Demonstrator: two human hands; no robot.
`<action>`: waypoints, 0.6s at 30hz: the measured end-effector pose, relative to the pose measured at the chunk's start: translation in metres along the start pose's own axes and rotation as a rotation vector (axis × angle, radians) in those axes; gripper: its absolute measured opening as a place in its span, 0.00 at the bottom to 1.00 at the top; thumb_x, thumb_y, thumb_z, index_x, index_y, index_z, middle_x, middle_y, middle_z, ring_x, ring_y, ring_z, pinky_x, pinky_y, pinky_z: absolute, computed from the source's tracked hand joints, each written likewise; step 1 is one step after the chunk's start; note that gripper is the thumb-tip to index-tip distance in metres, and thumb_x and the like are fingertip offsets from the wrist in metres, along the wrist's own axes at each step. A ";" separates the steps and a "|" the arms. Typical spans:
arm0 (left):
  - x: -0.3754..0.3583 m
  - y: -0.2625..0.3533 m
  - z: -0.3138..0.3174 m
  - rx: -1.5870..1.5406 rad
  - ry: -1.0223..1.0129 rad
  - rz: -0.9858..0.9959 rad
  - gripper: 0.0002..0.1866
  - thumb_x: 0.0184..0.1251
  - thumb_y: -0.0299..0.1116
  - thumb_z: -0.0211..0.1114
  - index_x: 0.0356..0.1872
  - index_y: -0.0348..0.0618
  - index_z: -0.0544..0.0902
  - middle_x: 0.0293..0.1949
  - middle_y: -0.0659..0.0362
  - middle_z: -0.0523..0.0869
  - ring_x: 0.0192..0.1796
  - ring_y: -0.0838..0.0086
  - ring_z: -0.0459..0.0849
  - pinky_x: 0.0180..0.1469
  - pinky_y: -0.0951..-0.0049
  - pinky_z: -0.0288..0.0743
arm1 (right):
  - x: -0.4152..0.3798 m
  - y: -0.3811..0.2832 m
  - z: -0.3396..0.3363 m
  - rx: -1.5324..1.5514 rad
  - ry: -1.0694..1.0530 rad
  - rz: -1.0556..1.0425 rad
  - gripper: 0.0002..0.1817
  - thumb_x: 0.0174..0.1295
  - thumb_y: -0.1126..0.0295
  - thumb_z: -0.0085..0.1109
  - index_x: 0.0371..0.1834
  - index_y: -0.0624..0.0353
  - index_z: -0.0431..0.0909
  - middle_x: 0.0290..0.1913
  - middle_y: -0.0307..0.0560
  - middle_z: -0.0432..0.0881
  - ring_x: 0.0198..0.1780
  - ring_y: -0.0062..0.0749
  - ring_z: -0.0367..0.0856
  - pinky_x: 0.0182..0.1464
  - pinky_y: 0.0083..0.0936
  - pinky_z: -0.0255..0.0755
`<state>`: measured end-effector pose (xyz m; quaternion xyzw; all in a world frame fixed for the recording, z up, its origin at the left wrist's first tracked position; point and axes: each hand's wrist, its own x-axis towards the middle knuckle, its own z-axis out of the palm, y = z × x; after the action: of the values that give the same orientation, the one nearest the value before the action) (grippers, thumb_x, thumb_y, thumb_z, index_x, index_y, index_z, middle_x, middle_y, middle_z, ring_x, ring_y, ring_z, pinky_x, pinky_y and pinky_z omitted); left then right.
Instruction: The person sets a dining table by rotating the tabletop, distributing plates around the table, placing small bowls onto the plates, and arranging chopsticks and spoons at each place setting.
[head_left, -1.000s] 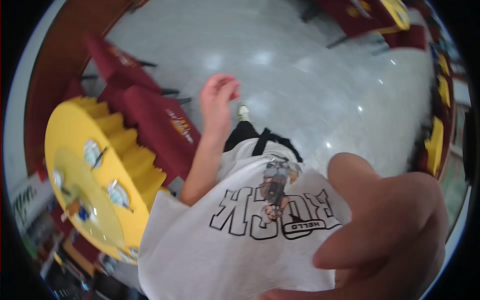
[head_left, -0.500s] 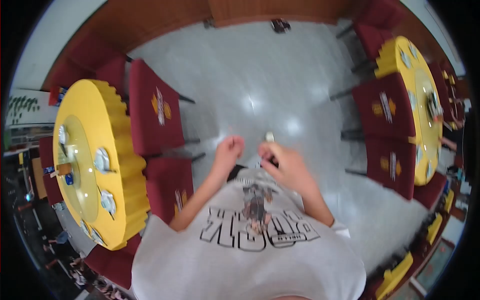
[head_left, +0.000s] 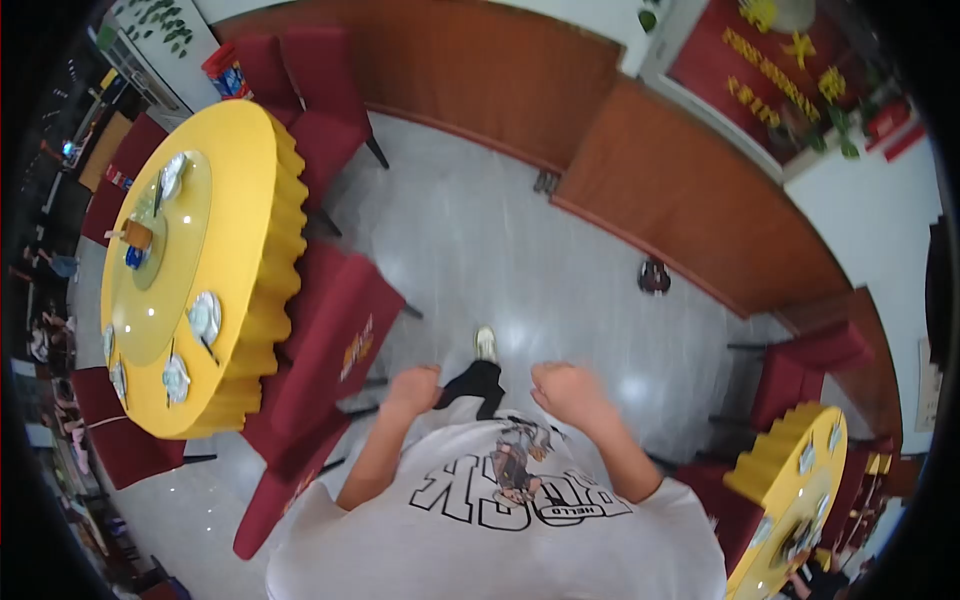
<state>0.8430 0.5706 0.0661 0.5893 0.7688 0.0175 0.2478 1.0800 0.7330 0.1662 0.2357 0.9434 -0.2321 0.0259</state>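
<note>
In front of my shirt, my left hand (head_left: 414, 388) is held with its fingers curled in, and nothing shows in it. To its right, my right hand (head_left: 568, 388) is also curled closed and a little blurred, with no object visible. The hands are apart and touch nothing I can see. Between and below them are one black trouser leg (head_left: 474, 388) and a pale shoe (head_left: 486, 343) on the grey floor. Nearest to my left hand is a dark red chair (head_left: 345, 335) with a printed back cover.
On the left stands a round table with a yellow cloth (head_left: 235, 270), set with plates and a glass turntable (head_left: 190, 260). Another yellow-covered table (head_left: 770, 470) is at lower right, with people near it. A dark object (head_left: 654, 277) lies on the floor by the wooden wall panel (head_left: 690, 190).
My view has swung to the right, bringing the wooden panels and a red sign into sight. A shoe now shows further forward. My hands stay curled and have moved slightly further apart.
</note>
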 end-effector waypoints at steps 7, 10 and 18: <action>0.238 0.057 -0.133 -0.047 0.145 0.439 0.09 0.55 0.30 0.58 0.36 0.39 0.76 0.35 0.48 0.81 0.42 0.54 0.81 0.44 0.56 0.74 | 0.120 0.079 -0.062 0.170 0.108 0.280 0.10 0.47 0.68 0.62 0.20 0.59 0.70 0.22 0.54 0.75 0.29 0.52 0.77 0.31 0.41 0.69; 0.305 0.080 -0.196 0.039 0.154 0.561 0.10 0.54 0.32 0.61 0.36 0.40 0.76 0.34 0.50 0.81 0.42 0.56 0.81 0.43 0.59 0.74 | 0.186 0.123 -0.080 0.187 0.241 0.392 0.10 0.44 0.70 0.61 0.16 0.60 0.69 0.18 0.55 0.73 0.25 0.53 0.75 0.28 0.41 0.68; 0.461 -0.006 -0.210 -0.166 0.116 0.248 0.12 0.54 0.34 0.62 0.38 0.41 0.77 0.34 0.51 0.81 0.41 0.54 0.81 0.43 0.58 0.75 | 0.430 0.238 -0.149 0.109 0.101 0.123 0.07 0.45 0.67 0.59 0.18 0.57 0.74 0.21 0.53 0.77 0.27 0.52 0.77 0.31 0.44 0.68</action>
<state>0.6693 1.0466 0.0823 0.6551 0.6991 0.1455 0.2467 0.8159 1.1719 0.1302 0.3054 0.9132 -0.2691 -0.0204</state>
